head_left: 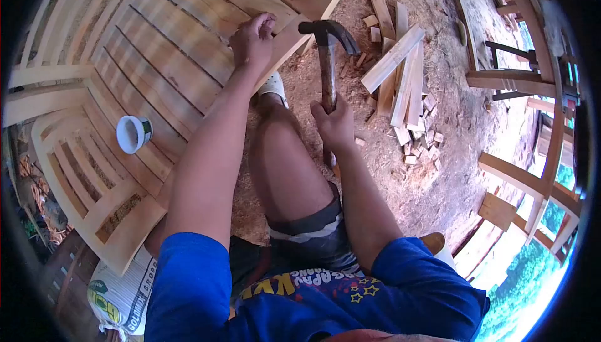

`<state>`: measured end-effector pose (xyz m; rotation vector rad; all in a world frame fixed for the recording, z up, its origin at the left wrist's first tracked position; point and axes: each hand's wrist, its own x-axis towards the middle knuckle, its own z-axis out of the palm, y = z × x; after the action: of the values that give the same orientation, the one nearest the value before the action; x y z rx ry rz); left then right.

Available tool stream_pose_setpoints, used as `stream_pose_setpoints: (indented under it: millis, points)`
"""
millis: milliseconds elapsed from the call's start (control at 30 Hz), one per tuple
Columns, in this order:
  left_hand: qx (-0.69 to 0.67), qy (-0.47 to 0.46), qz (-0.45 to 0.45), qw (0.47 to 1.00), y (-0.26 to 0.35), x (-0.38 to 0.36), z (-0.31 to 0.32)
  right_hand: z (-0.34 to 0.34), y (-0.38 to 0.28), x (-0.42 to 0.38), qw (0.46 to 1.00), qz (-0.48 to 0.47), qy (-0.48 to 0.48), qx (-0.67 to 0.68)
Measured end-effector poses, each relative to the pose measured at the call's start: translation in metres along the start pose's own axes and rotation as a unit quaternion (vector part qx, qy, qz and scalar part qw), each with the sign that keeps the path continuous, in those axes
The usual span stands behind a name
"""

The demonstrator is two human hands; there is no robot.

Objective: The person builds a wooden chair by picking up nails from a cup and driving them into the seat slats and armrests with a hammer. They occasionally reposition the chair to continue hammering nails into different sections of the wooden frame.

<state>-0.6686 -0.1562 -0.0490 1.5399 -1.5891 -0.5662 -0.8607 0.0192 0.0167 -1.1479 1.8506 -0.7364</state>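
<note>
In the head view, my right hand (336, 126) is wrapped round the wooden handle of a claw hammer (327, 66). The hammer stands upright, with its dark metal head level with the bench edge and its claw pointing right. My left hand (252, 40) rests at the front edge of a slatted wooden bench (156, 60), its fingers curled together. Whatever those fingers may hold is too small or hidden to make out. A white plastic tub (129, 134) sits on the bench slats, to the left of my left forearm.
Offcuts of wood (400, 66) and small blocks lie piled on the sawdust-covered ground to the right. Wooden framing (513, 82) stands along the far right. A printed white sack (119, 298) is at the lower left, beside the bench's slatted arm (87, 179).
</note>
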Motion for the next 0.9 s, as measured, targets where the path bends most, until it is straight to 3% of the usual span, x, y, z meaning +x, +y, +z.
stream_pose_setpoints:
  millis: [100, 300, 500, 600, 733, 900]
  points:
    - [0.128, 0.031, -0.006, 0.991, 0.006, 0.001, 0.004, -0.004, -0.016, 0.011, 1.0, -0.02, 0.001, 0.01]
    - [0.02, 0.025, -0.023, 0.999, 0.007, -0.002, 0.0, -0.004, -0.035, 0.021, 0.999, -0.013, -0.033, 0.006]
    - [0.054, 0.031, 0.023, 0.998, 0.007, -0.001, -0.002, -0.011, -0.048, 0.019, 0.999, -0.019, -0.035, 0.001]
    - [0.093, 0.03, -0.026, 0.995, 0.012, -0.002, -0.002, -0.014, -0.053, 0.017, 0.999, -0.024, -0.036, -0.002]
    - [-0.119, 0.056, -0.07, 0.989, 0.013, -0.005, 0.001, -0.018, -0.068, 0.009, 0.999, -0.025, -0.029, -0.018]
    - [-0.034, 0.059, 0.017, 0.998, 0.001, -0.004, -0.004, -0.014, -0.063, 0.006, 0.999, -0.015, -0.038, 0.0]
